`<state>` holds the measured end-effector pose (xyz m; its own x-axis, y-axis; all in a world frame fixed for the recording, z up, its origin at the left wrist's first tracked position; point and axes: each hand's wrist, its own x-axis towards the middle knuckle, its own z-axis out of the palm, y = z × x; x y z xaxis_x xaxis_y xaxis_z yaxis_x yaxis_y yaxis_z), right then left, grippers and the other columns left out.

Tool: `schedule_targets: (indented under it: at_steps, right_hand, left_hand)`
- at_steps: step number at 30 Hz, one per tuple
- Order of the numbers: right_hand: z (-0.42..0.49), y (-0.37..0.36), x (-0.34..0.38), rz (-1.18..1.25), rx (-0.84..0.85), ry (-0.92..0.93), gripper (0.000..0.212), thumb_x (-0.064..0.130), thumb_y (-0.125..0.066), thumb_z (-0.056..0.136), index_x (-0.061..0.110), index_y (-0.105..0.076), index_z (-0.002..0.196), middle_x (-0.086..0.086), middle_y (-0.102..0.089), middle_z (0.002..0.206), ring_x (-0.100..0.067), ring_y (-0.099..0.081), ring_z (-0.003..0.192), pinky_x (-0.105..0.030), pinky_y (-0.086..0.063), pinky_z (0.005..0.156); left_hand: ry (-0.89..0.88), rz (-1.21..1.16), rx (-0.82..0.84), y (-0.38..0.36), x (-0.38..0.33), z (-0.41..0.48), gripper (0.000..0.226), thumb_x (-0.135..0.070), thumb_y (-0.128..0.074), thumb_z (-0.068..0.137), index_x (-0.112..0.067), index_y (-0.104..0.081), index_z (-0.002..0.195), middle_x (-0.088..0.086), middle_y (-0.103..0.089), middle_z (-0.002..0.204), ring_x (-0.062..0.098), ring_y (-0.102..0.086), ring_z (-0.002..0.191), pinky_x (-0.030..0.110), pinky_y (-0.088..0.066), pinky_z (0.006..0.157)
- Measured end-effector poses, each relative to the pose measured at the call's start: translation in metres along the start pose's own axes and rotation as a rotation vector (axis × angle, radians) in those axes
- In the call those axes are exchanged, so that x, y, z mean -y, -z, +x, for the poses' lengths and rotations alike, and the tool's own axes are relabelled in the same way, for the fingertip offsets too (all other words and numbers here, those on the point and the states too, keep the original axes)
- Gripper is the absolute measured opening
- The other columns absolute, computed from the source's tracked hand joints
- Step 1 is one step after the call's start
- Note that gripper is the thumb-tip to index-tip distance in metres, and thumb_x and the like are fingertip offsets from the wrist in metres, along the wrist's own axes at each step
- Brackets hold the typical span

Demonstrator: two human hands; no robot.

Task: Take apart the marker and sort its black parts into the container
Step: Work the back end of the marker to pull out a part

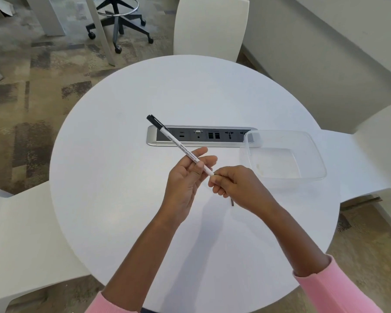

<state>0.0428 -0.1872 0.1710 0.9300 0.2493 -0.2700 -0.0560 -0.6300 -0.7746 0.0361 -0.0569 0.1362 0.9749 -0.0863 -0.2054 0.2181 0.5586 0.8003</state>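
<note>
A white marker (180, 147) with a black cap (155, 121) slants up to the left above the round table (122, 177). My left hand (185, 177) pinches its barrel near the lower end. My right hand (235, 186) is closed at that lower end around a thin dark rod (232, 202), whose tip sticks out below the palm. How far the rod is out of the barrel is hidden by the fingers. A clear plastic container (312, 152) sits empty on the table to the right, apart from both hands.
A grey power and data socket strip (201, 136) is set into the table's middle, partly under the container's left corner. White chairs (210, 26) stand around the table; a wheeled stool (120, 21) is on the carpet beyond.
</note>
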Motion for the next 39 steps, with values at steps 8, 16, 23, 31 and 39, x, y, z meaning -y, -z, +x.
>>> schedule_targets:
  at_steps: [8,16,23,31,39]
  right_hand:
    - [0.000,0.008,0.000,0.027,0.017,-0.027,0.020,0.012,-0.053,0.088,0.017,-0.065,0.073,0.006,-0.061,0.061,-0.007,-0.056,0.057,-0.017,-0.047,0.060]
    - [-0.007,-0.011,0.000,0.571,-0.002,-0.215,0.042,0.039,-0.038,0.094,0.018,-0.048,0.059,0.009,-0.047,0.044,-0.005,-0.039,0.040,-0.014,-0.036,0.043]
    - [-0.005,-0.020,0.004,0.798,-0.155,-0.383,0.051,0.040,-0.046,0.091,0.021,-0.030,0.047,0.013,-0.022,0.037,-0.007,-0.014,0.035,-0.016,-0.013,0.035]
    - [-0.003,-0.027,0.009,0.894,-0.252,-0.366,0.047,0.027,-0.045,0.092,0.020,-0.030,0.048,0.012,-0.025,0.032,-0.005,-0.017,0.031,-0.015,-0.017,0.030]
    - [-0.005,-0.043,0.007,0.675,-0.540,-0.055,0.048,0.029,-0.039,0.096,0.022,-0.030,0.049,0.012,-0.027,0.043,-0.007,-0.023,0.042,-0.022,-0.023,0.043]
  left_hand:
    - [-0.006,-0.159,-0.086,0.007,0.004,-0.002,0.017,-0.003,-0.047,0.088,-0.010,-0.063,0.091,-0.003,-0.074,0.071,0.010,-0.070,0.077,0.019,-0.056,0.070]
    - [-0.082,-0.203,-0.098,0.008,0.002,-0.005,0.011,-0.011,-0.059,0.069,-0.009,-0.064,0.079,-0.001,-0.074,0.070,0.011,-0.071,0.075,0.019,-0.056,0.068]
    - [-0.127,-0.132,-0.101,0.001,0.007,-0.011,0.014,-0.012,-0.061,0.069,-0.019,-0.073,0.068,-0.002,-0.073,0.072,0.011,-0.070,0.076,0.019,-0.055,0.070]
    - [-0.175,-0.125,-0.184,-0.010,0.008,-0.020,0.011,-0.010,-0.063,0.071,-0.017,-0.071,0.068,-0.002,-0.073,0.070,0.010,-0.069,0.075,0.018,-0.055,0.070]
    - [-0.028,-0.300,-0.300,-0.027,0.000,-0.022,0.013,-0.002,-0.054,0.086,-0.007,-0.062,0.077,-0.003,-0.072,0.064,0.007,-0.070,0.068,0.017,-0.057,0.064]
